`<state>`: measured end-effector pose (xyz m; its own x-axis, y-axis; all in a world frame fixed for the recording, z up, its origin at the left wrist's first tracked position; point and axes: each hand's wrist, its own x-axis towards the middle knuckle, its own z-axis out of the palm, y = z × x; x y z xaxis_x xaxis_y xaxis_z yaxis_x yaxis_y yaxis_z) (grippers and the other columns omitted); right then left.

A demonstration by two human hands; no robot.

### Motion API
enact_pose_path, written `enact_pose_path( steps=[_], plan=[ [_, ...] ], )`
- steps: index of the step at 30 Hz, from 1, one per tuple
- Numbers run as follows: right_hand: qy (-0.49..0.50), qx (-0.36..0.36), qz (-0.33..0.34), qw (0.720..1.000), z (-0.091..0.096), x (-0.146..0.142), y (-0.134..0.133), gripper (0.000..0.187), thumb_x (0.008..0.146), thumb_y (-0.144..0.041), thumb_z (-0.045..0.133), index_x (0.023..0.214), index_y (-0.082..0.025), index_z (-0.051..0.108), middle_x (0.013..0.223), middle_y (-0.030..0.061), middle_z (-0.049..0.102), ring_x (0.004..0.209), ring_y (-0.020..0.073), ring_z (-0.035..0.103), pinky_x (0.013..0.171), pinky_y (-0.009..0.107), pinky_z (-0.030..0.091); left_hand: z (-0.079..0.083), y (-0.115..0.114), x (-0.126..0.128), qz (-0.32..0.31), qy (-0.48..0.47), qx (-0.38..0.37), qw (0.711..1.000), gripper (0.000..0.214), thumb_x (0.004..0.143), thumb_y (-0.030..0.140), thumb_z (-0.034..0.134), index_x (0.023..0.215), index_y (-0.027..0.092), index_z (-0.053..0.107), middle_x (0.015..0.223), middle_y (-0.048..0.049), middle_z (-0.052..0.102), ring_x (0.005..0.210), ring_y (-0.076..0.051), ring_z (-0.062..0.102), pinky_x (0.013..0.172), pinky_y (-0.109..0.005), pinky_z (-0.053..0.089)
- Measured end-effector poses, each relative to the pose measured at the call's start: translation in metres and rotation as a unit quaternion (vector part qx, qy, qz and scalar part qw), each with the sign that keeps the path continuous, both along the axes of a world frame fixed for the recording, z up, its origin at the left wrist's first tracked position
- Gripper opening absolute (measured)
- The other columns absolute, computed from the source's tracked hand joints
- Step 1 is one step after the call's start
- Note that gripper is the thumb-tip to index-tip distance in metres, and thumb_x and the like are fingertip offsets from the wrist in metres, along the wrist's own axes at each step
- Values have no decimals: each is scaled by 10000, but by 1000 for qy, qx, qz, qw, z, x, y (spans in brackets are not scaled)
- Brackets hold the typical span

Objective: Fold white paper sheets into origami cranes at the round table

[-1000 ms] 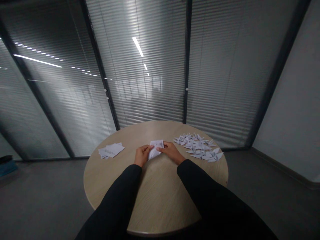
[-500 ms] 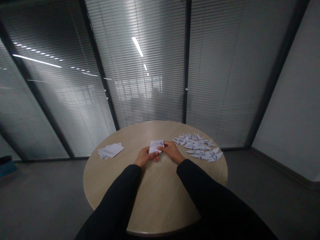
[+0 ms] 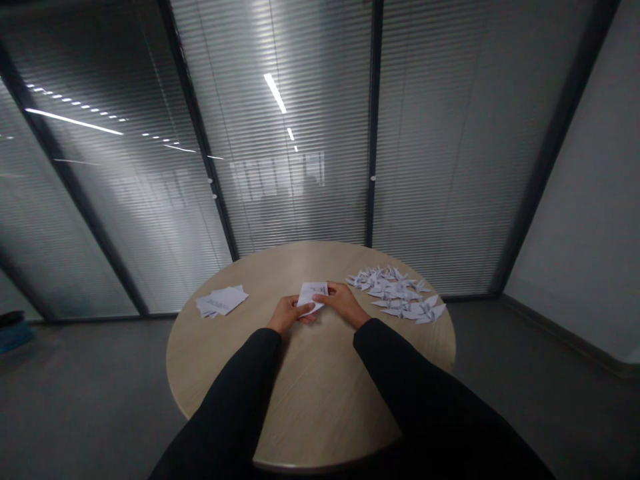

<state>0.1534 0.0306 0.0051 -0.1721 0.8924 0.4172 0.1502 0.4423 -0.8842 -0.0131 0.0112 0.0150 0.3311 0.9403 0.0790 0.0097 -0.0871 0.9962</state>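
Pinching a folded sheet of white paper [image 3: 312, 295] between them, the left hand [image 3: 289, 314] and right hand [image 3: 342, 303] grip it from either side, fingers closed on its edges, near the middle of a round wood-grain table [image 3: 310, 400]. Just right of the right hand lies a loose heap of white paper cranes [image 3: 397, 293]; farther left sits a flat, untidy stack of paper sheets [image 3: 221, 301].

- folded paper [image 3: 311, 295], 12 o'clock: white, grey print
- paper cranes [image 3: 400, 293], 2 o'clock: white
- paper sheets [image 3: 221, 301], 10 o'clock: white, grey print
- tabletop [image 3: 320, 400]: pale tan, fine woodgrain
- sleeves [image 3: 400, 373]: solid black
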Motion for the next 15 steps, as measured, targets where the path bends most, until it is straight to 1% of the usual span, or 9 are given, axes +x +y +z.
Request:
enact_pose_path(
  steps=[3, 6, 8, 10, 13, 15],
  plan=[
    [-25, -17, -17, 999, 1, 1, -2, 330, 586, -413, 695, 675, -106, 611, 593, 1, 579, 536, 110, 490, 504, 213, 365, -1, 0, 0, -22, 11, -4, 1000, 374, 512, 324, 801, 749, 76, 654, 602, -87, 672, 483, -156, 618, 482, -234, 474],
    [-42, -20, -51, 998, 1, 3, -2, 333, 594, -431, 682, 614, -111, 592, 529, -23, 519, 503, 92, 438, 469, 199, 311, 0, 2, -1, -9, 2, 8, 1000, 394, 477, 303, 811, 762, 81, 652, 605, -79, 669, 501, -150, 614, 495, -235, 476],
    [-32, -19, -68, 997, 2, 4, -2, 342, 603, -446, 672, 613, -113, 597, 528, -23, 513, 507, 95, 439, 467, 201, 304, 2, 5, -4, 23, -6, 30, 999, 375, 456, 285, 814, 729, 92, 645, 599, -58, 661, 512, -140, 604, 505, -233, 476],
    [-14, -18, -68, 997, 3, 4, -2, 353, 608, -456, 667, 644, -107, 623, 554, -12, 537, 527, 107, 464, 481, 207, 320, 4, 6, -7, 69, -17, 51, 996, 363, 438, 270, 817, 700, 98, 634, 576, -29, 641, 498, -121, 581, 513, -228, 472],
    [17, -30, -45, 998, 4, 4, -3, 395, 587, -454, 685, 742, -91, 669, 630, 16, 602, 574, 132, 516, 532, 227, 368, 7, 7, -10, 125, -53, 70, 988, 387, 441, 273, 814, 736, 105, 627, 544, 10, 607, 501, -106, 564, 559, -234, 480],
    [35, -43, -25, 998, 5, 3, -4, 431, 571, -446, 700, 806, -85, 684, 686, 36, 639, 605, 147, 547, 572, 246, 397, 9, 6, -10, 144, -80, 85, 983, 402, 460, 287, 807, 772, 115, 623, 551, 18, 605, 525, -108, 570, 592, -242, 485]
  ],
)
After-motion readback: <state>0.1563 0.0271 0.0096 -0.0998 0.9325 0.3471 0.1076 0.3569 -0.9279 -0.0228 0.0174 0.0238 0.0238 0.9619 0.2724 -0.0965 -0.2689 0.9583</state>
